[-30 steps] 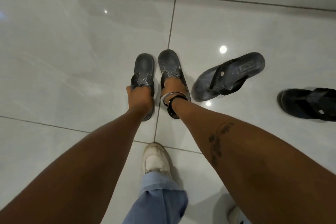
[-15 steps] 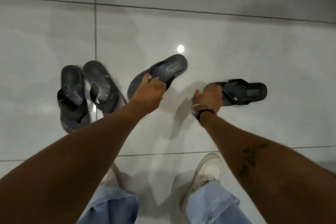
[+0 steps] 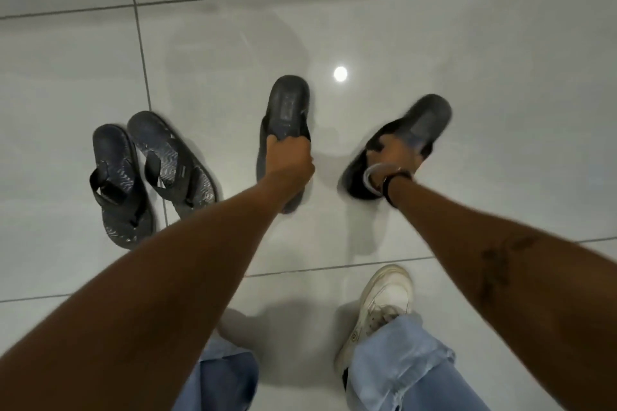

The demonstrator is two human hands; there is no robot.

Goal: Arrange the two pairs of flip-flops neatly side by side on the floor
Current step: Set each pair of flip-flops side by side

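**Second pair in hand, first pair down**

On the glossy grey tiled floor [image 3: 467, 43], toward its left edge, I see the patterned dark rubber flip-flop pair [image 3: 150, 173] lying close together, slightly splayed. My left hand [image 3: 288, 162] has its fingers closed around the plain black flip-flop [image 3: 287, 107], which points away from me. My right hand [image 3: 390, 157] grips its angled black mate [image 3: 424, 123]. I judge I should turn the mate parallel, bring both just beside the patterned pair and line up the heels.
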